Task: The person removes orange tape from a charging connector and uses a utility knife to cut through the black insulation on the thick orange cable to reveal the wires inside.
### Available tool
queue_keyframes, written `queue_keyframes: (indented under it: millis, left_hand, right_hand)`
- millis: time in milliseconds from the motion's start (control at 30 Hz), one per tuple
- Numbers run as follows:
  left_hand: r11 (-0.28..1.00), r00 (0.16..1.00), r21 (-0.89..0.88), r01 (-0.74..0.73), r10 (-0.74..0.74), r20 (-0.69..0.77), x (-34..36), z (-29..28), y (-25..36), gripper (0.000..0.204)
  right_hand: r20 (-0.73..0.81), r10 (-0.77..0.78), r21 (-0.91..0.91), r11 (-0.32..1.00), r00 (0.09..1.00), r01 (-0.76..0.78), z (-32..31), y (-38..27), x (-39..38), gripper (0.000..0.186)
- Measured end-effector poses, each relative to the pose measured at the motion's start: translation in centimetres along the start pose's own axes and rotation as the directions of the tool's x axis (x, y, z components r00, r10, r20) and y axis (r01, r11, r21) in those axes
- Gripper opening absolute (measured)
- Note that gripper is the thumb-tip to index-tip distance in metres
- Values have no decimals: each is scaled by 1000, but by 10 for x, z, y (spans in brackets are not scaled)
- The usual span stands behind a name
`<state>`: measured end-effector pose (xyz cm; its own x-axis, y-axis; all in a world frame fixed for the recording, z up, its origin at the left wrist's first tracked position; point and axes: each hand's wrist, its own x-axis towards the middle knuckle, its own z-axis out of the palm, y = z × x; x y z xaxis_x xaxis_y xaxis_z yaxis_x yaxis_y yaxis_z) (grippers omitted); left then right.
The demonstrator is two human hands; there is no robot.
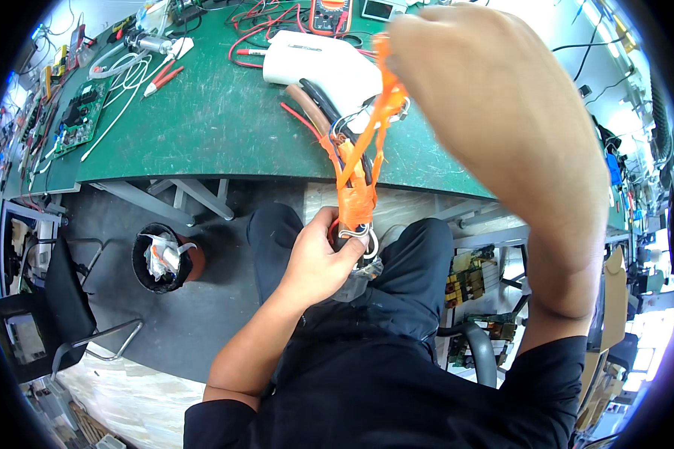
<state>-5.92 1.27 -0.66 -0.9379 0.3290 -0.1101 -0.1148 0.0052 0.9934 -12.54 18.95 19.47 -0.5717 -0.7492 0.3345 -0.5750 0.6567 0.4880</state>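
Note:
In the lower middle of the view, above my lap, my left hand (pixel 318 262) grips a cable bundle (pixel 361 248) near a dark, translucent lower end, where white and black wires loop out. Orange tape (pixel 357 202) is wrapped round the bundle, and thick brown (pixel 311 108) and black cables plus a thin red one fan out from its top. My right hand (pixel 427 56) is raised at upper right, closed on a stretched orange strip that runs up from the bundle; its fingertips are partly hidden. Behind the bundle, a white angled plastic housing (pixel 299 60) lies on the bench.
The green bench (pixel 195 127) holds a multimeter (pixel 329 16), a circuit board (pixel 82 116), red pliers (pixel 157 84) and several leads. Below are a bin (pixel 195 262) with bagged waste, a black chair (pixel 60 307) at left, and shelved boards (pixel 464 277) and cardboard (pixel 612 299) at right.

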Motion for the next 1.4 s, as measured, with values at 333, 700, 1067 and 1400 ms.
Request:
queue_keyframes:
  millis: [333, 700, 1067, 1400]
  left_hand:
    - [974, 996, -213, -72, 81, 35, 4, 0, -20, 34]
    - [964, 1000, -267, -5, 8, 12, 2, 5, -22, 33]
    - [996, 998, -81, 28, -33, -51, 0, 21, -7, 31]
    - [638, 998, -767, 64, -42, 49, 3, 35, -38, 33]
  right_hand:
    - [230, 269, -41, 963, 935, -267, -22, -2, -35, 18]
    - [252, 498, -30, 861, 830, -508, -4, -1, -66, 23]
    - [-142, 285, 209, 945, 948, -252, -31, -14, -64, 12]
    - [-5, -276, 523, 819, 961, 237, -21, -130, 79, 12]
